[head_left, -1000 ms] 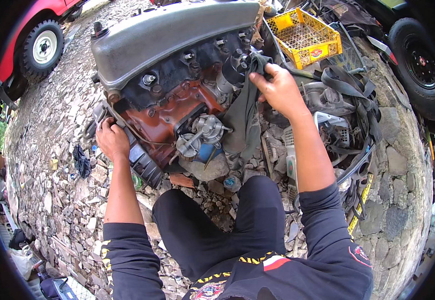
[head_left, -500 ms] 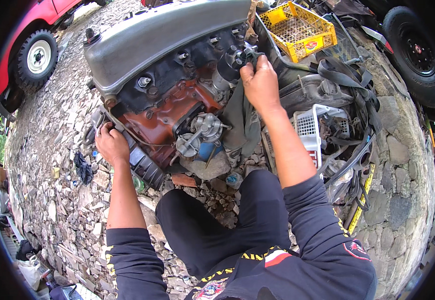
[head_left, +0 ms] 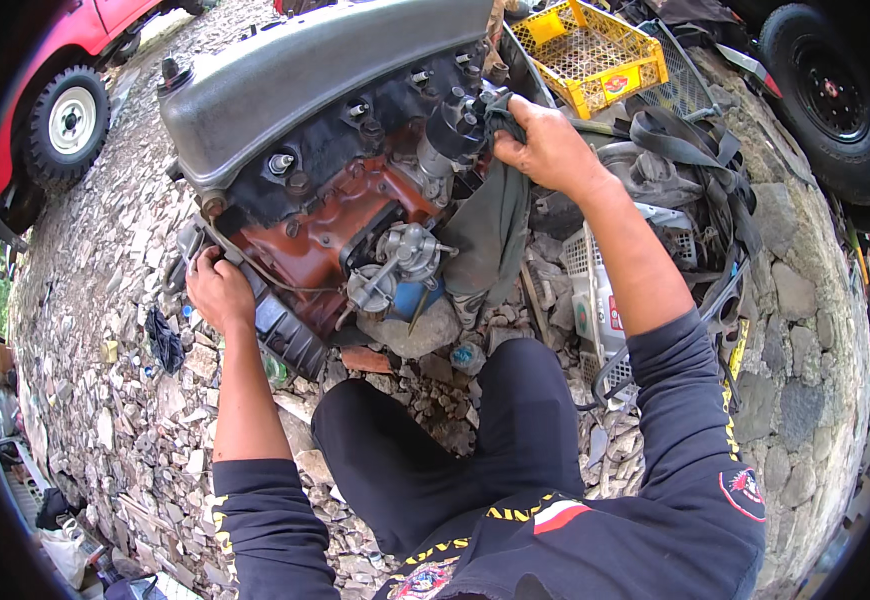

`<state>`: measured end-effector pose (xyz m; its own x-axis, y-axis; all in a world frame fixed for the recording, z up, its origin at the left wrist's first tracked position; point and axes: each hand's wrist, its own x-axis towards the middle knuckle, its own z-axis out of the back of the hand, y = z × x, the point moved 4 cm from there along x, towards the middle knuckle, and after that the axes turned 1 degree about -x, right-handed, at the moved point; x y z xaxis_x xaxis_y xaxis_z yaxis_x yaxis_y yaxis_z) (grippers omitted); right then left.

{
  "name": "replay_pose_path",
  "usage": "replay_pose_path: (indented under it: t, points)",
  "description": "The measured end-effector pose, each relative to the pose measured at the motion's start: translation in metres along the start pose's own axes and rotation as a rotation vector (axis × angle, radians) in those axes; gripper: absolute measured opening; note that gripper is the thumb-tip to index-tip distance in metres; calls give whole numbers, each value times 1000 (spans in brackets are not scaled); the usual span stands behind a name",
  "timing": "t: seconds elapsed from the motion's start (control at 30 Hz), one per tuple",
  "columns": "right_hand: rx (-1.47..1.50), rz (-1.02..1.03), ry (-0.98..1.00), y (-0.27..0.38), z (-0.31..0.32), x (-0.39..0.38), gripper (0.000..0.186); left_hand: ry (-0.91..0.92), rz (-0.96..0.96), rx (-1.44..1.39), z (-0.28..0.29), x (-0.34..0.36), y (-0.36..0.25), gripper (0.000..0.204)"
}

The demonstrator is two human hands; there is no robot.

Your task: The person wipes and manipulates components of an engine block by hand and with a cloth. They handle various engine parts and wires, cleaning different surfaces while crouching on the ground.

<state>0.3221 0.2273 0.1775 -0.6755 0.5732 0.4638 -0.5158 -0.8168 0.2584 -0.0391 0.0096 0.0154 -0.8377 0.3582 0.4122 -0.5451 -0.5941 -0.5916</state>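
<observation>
A car engine lies on stony ground in front of me, with a grey cover on top and a rust-orange block below. My left hand grips the lower left end of the engine, by a black ribbed part. My right hand is closed on a grey-green rag and presses it against a black cylindrical part at the engine's right end. The rag hangs down below my hand.
A yellow plastic crate sits behind the engine. Black straps and grey parts lie at the right. A red car's wheel is at the upper left, a black tyre at the upper right. Loose stones cover the ground.
My right hand with the rag has moved left onto the engine's right end. My left hand has stayed on the engine's lower left end.
</observation>
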Motion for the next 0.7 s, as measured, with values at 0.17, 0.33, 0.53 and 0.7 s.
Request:
replay_pose_path:
  t: [0.17, 0.33, 0.53, 0.7]
  points:
    - [70, -128, -192, 5, -8, 1, 27, -4, 9, -31, -3, -2, -1, 32]
    - [104, -123, -110, 2, -8, -4, 26, -21, -16, 1, -1, 1, 0, 32]
    - [105, -114, -207, 0, -15, -5, 26, -14, -9, -4, -1, -1, -1, 31]
    - [423, -334, -374, -4, -17, -15, 29, -34, -48, -5, 0, 0, -2, 36]
